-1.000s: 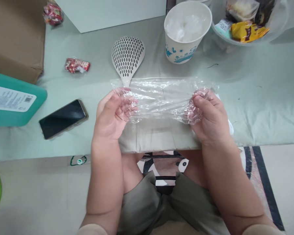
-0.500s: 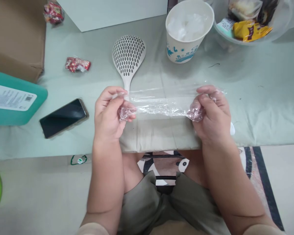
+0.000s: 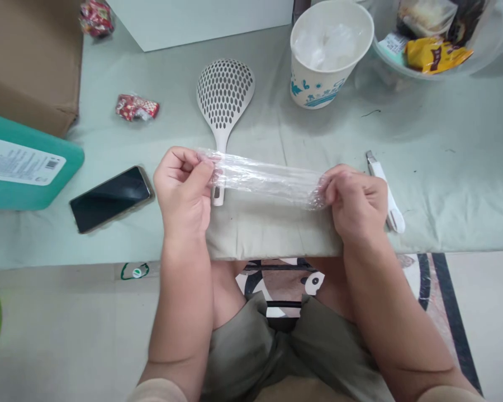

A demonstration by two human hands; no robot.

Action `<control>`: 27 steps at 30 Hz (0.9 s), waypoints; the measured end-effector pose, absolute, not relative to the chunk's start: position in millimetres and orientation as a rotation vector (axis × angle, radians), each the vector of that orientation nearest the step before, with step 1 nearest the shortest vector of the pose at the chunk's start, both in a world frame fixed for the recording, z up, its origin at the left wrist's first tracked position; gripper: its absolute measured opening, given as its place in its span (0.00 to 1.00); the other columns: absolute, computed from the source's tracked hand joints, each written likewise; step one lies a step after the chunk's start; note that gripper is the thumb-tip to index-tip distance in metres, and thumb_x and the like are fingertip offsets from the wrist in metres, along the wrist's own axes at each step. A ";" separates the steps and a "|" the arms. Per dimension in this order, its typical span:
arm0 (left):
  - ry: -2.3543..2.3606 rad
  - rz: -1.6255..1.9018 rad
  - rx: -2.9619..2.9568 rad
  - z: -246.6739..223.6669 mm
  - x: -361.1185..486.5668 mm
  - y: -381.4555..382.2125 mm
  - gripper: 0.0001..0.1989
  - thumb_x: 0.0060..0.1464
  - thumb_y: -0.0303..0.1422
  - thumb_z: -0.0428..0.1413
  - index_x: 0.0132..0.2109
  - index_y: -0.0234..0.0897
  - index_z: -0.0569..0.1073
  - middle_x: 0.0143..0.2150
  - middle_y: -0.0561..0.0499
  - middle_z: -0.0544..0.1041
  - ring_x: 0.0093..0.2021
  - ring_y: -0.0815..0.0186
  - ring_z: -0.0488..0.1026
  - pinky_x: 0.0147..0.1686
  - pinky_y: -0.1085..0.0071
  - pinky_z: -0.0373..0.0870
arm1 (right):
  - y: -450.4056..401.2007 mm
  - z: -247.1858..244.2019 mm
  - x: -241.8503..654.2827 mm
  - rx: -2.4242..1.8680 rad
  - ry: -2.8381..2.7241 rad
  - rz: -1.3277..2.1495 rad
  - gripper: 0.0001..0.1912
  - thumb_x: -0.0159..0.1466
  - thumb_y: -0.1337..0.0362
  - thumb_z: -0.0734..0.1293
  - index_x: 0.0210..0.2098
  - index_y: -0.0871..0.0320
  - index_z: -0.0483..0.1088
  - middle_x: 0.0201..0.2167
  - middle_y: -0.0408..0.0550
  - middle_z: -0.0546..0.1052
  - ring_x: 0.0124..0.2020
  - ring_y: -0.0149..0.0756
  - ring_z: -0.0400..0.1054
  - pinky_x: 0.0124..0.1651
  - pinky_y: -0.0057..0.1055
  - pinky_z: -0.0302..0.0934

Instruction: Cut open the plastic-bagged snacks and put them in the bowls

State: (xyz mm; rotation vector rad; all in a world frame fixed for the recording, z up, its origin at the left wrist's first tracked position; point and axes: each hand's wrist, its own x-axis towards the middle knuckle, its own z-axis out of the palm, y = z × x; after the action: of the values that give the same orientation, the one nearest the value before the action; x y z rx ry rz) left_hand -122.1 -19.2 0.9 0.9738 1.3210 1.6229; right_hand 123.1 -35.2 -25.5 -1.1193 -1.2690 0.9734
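Note:
A strip of clear plastic film (image 3: 268, 181) is stretched between my two hands above the table's front edge. My left hand (image 3: 184, 190) pinches its left end, fingers closed. At the other end my right hand (image 3: 356, 198) is closed round the bunched film. Behind the film lies a pale skimmer (image 3: 225, 92) with an oval-holed head; its handle runs down under the film by my left hand. Beside my right hand rests a white utility knife (image 3: 389, 198), partly covered by the fingers.
A phone (image 3: 111, 199), a teal container (image 3: 25, 162) and a red wrapper (image 3: 137, 107) lie on the left, near a cardboard box (image 3: 29, 61). A paper cup (image 3: 318, 84) holding crumpled plastic and a clear tub (image 3: 436, 72) of packaged snacks stand at the back right.
The film has been drawn into a narrower, tauter band, sloping down to the right. My right hand has turned and closed more, moving slightly inward, uncovering the utility knife.

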 end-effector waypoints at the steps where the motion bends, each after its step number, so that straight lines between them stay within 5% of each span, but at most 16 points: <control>1: 1.310 1.643 0.958 0.2 -121.5 -19.1 0.21 0.44 0.33 0.73 0.31 0.41 0.66 0.29 0.57 0.69 0.30 0.70 0.70 0.30 0.69 0.63 | -36.0 -26.5 123.0 -1.168 -1.283 0.992 0.26 0.69 0.48 0.67 0.19 0.52 0.63 0.21 0.44 0.70 0.26 0.37 0.67 0.32 0.39 0.63; 4: 1.259 1.693 0.908 1.1 -120.1 -18.4 0.20 0.46 0.29 0.72 0.34 0.40 0.66 0.32 0.57 0.70 0.30 0.73 0.70 0.30 0.71 0.64 | -36.6 -26.9 123.7 -1.208 -1.243 1.084 0.16 0.66 0.54 0.72 0.28 0.51 0.65 0.23 0.41 0.72 0.27 0.36 0.71 0.31 0.36 0.64; 7: 1.196 1.732 0.833 3.7 -120.5 -17.7 0.19 0.43 0.29 0.72 0.34 0.41 0.69 0.30 0.58 0.71 0.27 0.75 0.68 0.26 0.75 0.65 | -34.0 -24.2 126.2 -1.190 -1.172 1.068 0.09 0.65 0.56 0.73 0.37 0.50 0.69 0.34 0.44 0.80 0.39 0.39 0.78 0.41 0.38 0.71; 12: 1.088 1.541 0.878 8.4 -115.0 -20.9 0.21 0.37 0.33 0.73 0.32 0.44 0.68 0.27 0.59 0.69 0.19 0.75 0.66 0.18 0.76 0.64 | -37.0 -10.6 124.3 -1.099 -1.037 1.312 0.15 0.65 0.46 0.72 0.40 0.50 0.74 0.44 0.47 0.84 0.49 0.40 0.79 0.53 0.41 0.74; 16: 1.045 1.373 1.005 9.8 -102.9 -28.3 0.21 0.41 0.37 0.74 0.32 0.43 0.69 0.30 0.57 0.73 0.20 0.75 0.67 0.15 0.76 0.63 | -50.1 3.6 106.4 -0.980 -1.104 1.802 0.22 0.60 0.43 0.76 0.44 0.52 0.76 0.40 0.47 0.84 0.40 0.37 0.80 0.41 0.34 0.75; 20: 0.996 1.301 1.150 0.4 -97.8 -30.0 0.14 0.50 0.35 0.72 0.39 0.43 0.75 0.36 0.55 0.78 0.27 0.74 0.74 0.23 0.77 0.74 | -57.6 11.4 92.2 -0.966 -1.214 2.120 0.20 0.63 0.46 0.74 0.35 0.58 0.77 0.25 0.43 0.77 0.24 0.29 0.68 0.25 0.25 0.62; 27: 1.087 1.473 1.286 -22.0 -106.5 -17.1 0.22 0.50 0.40 0.74 0.48 0.43 0.74 0.44 0.51 0.81 0.53 0.61 0.79 0.30 0.76 0.77 | -56.6 17.2 97.4 -1.084 -1.164 2.232 0.18 0.59 0.53 0.78 0.26 0.61 0.74 0.20 0.41 0.73 0.21 0.25 0.62 0.23 0.23 0.54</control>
State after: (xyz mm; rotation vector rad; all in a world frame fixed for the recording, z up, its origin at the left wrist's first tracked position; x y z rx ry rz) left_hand -106.5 -17.1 -22.0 1.2864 1.0870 1.4728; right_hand 97.4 -56.6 17.2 -1.0843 -1.1643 2.2322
